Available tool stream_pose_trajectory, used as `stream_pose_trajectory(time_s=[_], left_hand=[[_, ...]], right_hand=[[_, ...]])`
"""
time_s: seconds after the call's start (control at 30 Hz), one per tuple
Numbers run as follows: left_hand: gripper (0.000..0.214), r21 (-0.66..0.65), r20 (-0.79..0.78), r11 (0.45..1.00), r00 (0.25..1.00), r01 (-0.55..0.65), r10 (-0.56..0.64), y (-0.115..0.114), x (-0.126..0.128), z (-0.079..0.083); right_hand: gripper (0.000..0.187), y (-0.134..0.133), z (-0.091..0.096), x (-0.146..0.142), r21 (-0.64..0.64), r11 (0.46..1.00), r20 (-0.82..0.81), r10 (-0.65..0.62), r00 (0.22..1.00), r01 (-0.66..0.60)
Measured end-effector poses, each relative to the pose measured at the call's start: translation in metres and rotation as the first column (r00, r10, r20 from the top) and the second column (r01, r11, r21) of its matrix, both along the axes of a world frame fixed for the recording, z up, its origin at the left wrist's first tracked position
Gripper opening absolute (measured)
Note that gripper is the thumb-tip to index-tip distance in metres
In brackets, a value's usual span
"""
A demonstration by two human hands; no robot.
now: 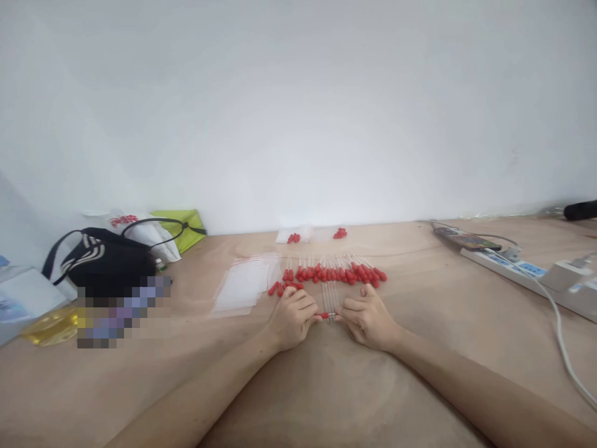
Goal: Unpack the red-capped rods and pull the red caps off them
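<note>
Below the frame's centre, the left hand [293, 316] pinches a red cap [325, 315] — likely soft and light, best held by its sides. Clear tubes [330, 295] beside it are probably slippery, perhaps fragile; the right hand [367, 316] curls near their ends — its hold cannot be told.

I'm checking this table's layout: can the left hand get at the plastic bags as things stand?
Probably yes: the plastic bags lie flat to the left of the left hand, across bare table, though it would likely first need to release the red bulb it seems to pinch.
</note>
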State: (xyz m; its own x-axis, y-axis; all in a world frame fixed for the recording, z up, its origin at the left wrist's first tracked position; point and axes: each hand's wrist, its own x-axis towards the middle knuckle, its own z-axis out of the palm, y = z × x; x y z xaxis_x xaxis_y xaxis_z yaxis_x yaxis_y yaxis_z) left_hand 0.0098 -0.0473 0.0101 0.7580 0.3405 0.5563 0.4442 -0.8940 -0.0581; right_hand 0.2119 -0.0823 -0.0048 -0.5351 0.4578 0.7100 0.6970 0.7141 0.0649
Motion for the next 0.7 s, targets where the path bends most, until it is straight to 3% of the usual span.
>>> stream_pose_trajectory(time_s=[0.33, 0.5, 0.6, 0.7], left_hand=[[0.026, 0.046, -0.001, 0.999, 1.000, 0.005, -0.005, 0.000, -0.003, -0.003], [0.018, -0.117, 0.197, 0.992, 0.979, -0.037, 0.060, 0.002, -0.013, -0.004], [0.016, -0.231, 0.377, 0.964, 0.902, -0.129, 0.211, 0.010, -0.023, 0.001], [0.022, -0.328, 0.454, 0.875, 0.753, -0.356, 0.476, 0.024, -0.036, 0.008]], right_hand=[[0.031, -0.001, -0.002, 0.002, -0.064, 0.998, 0.005, -0.018, 1.000, 0.018], [0.029, -0.001, -0.003, 0.015, -0.172, 0.981, -0.080, -0.108, 0.991, 0.093], [0.028, 0.005, -0.007, 0.018, -0.284, 0.946, -0.188, -0.217, 0.958, 0.159], [0.025, 0.013, -0.011, 0.016, -0.353, 0.920, -0.248, -0.266, 0.932, 0.169]])
